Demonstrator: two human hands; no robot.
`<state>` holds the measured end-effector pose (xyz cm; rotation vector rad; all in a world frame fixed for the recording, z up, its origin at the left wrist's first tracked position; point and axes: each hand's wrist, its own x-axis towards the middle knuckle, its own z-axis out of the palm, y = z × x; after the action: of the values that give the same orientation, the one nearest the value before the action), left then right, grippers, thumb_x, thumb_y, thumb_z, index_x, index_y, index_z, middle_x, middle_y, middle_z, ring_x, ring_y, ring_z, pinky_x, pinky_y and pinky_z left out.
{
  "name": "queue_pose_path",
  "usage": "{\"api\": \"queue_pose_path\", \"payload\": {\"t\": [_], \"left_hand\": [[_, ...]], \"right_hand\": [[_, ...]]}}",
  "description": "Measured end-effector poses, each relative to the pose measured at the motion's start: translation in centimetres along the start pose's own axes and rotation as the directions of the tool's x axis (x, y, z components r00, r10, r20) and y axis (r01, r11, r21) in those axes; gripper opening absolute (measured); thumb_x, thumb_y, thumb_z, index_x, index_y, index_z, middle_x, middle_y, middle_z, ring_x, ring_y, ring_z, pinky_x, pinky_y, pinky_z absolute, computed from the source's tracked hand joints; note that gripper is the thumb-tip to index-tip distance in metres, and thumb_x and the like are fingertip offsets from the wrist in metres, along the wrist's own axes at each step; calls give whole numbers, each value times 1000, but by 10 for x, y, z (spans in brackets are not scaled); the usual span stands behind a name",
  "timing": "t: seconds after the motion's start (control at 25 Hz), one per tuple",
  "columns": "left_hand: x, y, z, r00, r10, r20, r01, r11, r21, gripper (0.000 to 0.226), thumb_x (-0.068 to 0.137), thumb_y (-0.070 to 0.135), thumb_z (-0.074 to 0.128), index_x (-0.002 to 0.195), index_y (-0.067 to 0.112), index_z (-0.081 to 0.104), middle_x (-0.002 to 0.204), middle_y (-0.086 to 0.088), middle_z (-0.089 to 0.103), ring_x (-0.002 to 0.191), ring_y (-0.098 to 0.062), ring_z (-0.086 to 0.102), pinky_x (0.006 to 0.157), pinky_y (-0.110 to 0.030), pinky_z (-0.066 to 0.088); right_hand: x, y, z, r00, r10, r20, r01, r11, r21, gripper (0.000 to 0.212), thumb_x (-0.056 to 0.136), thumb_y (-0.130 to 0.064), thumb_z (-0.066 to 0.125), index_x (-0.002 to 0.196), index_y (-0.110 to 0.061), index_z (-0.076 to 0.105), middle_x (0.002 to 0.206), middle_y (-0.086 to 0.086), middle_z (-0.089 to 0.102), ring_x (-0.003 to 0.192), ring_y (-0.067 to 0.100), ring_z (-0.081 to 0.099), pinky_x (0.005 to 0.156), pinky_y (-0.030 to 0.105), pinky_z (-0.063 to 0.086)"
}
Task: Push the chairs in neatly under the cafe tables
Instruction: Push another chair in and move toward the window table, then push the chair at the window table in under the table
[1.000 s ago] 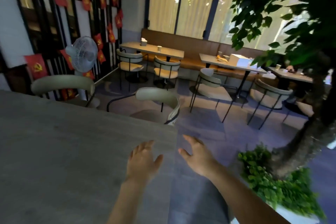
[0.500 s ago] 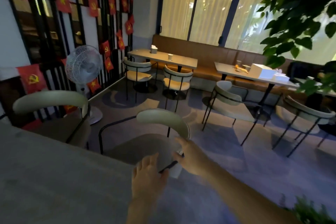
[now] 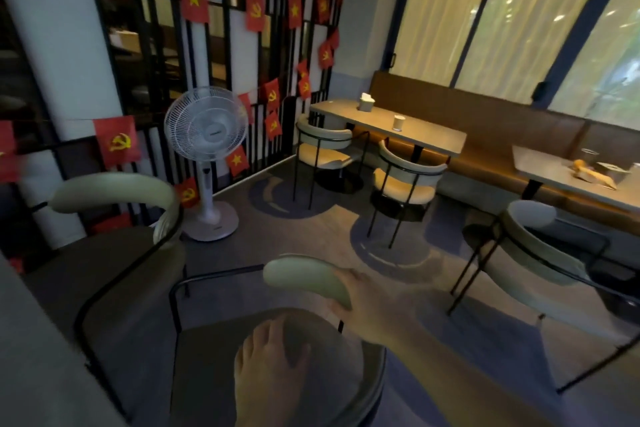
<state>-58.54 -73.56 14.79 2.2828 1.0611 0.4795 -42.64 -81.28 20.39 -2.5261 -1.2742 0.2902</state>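
Right in front of me stands a pale-green padded chair [image 3: 301, 274] with a thin black frame, beside the grey cafe table [image 3: 24, 367] at the lower left. My right hand [image 3: 367, 302] is closed around the right end of its curved backrest. My left hand [image 3: 270, 360] lies flat over the dark seat with the fingers spread, holding nothing. A second chair of the same kind [image 3: 114, 191] stands to the left, also beside this table.
A white standing fan [image 3: 207, 128] is by the flag-hung screen. A far table [image 3: 388, 125] has two chairs [image 3: 408, 177] tucked at it. Another chair [image 3: 530, 243] stands out from the right table [image 3: 571, 177]. A brown bench [image 3: 485, 121] lines the windows.
I have moved forward past the table's corner. My right hand went from open in the air to gripping the chair's backrest, and my left hand came over the seat.
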Motion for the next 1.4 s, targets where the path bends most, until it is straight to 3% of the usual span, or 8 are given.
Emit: {"api": "queue_pose_path", "payload": {"t": [0.24,0.44,0.56,0.72,0.8,1.0,1.28,1.4], "left_hand": [[89,18,35,963,-227,-148,239,969,67,62,83,54,53,136,28,35,140,3,44,130,-20,41,106,-34,34],[142,29,70,852,-432,-294,453,891,4,60,69,42,75,122,19,57,122,-7,63,111,-31,59,91,-46,48],[160,35,86,786,-466,-405,533,844,62,54,63,44,71,110,18,63,106,-6,70,93,-31,68,75,-45,56],[170,64,99,623,-577,-529,658,751,-45,57,79,44,64,131,27,47,131,1,55,122,-23,51,100,-40,42],[173,82,113,523,-644,-559,728,678,-100,59,84,46,57,137,31,35,139,5,45,130,-19,40,108,-36,34],[175,143,165,311,-722,-618,829,524,-196,60,88,46,52,141,27,30,143,3,40,133,-19,35,110,-35,29],[169,187,252,145,-794,-590,907,346,-242,60,88,46,50,141,28,29,146,3,36,135,-20,32,110,-35,29],[173,199,288,111,-804,-584,931,291,-223,61,88,46,51,142,28,28,146,1,35,134,-21,33,110,-35,29]], "right_hand": [[122,31,0,946,-312,85,312,950,12,57,91,-35,53,143,-23,31,139,2,48,124,26,45,103,40,39],[208,34,2,786,-559,264,577,817,11,60,96,-34,48,148,-18,24,146,4,41,132,26,38,114,40,25],[245,33,5,675,-683,279,684,721,108,59,96,-34,48,148,-19,25,149,2,38,137,23,32,119,42,15],[286,33,6,477,-813,334,816,551,175,58,96,-35,49,148,-21,26,151,-2,35,140,20,29,120,40,12],[299,37,2,372,-850,373,856,470,216,58,96,-36,48,148,-22,24,152,-3,33,141,18,27,119,40,14],[312,77,0,126,-861,493,925,281,255,59,97,-38,46,149,-23,21,154,-4,29,142,18,25,119,41,19],[327,135,13,-54,-838,542,941,140,310,60,96,-40,45,148,-23,22,154,-4,30,142,16,25,120,40,15],[332,160,21,-116,-826,551,947,75,311,60,96,-39,45,148,-22,22,154,-1,31,142,19,26,119,44,15]]}}
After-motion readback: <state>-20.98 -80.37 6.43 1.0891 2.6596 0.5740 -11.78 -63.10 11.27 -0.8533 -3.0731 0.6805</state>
